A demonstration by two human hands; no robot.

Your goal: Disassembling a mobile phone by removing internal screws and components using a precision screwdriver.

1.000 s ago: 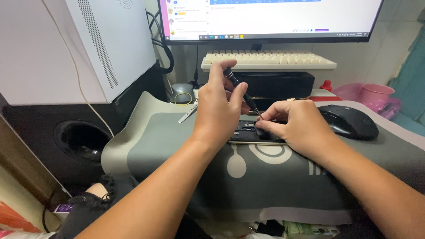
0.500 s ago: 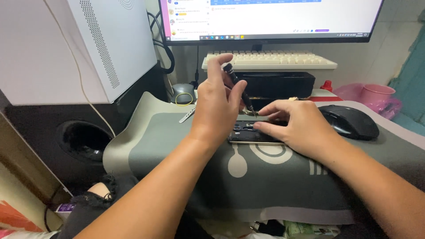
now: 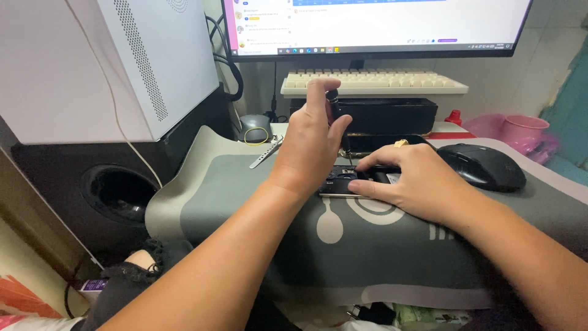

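Note:
An opened dark phone (image 3: 339, 182) lies flat on a grey desk mat (image 3: 245, 202). My left hand (image 3: 312, 141) stands over its left end and grips a thin black screwdriver (image 3: 334, 104) upright, tip down into the phone. My right hand (image 3: 416, 178) lies flat on the phone's right part, fingers spread, pinning it to the mat. Most of the phone is hidden under both hands.
A black mouse (image 3: 484, 165) lies right of my right hand. Metal tweezers (image 3: 264, 153) rest on the mat's far left. Behind stand a black box (image 3: 386, 115), a cream keyboard (image 3: 373, 81), a monitor (image 3: 373, 24), a white computer case (image 3: 92, 61) and a pink cup (image 3: 520, 132).
My left hand has shifted slightly and its fingers have turned around the screwdriver handle. My right hand stays pressed on the phone.

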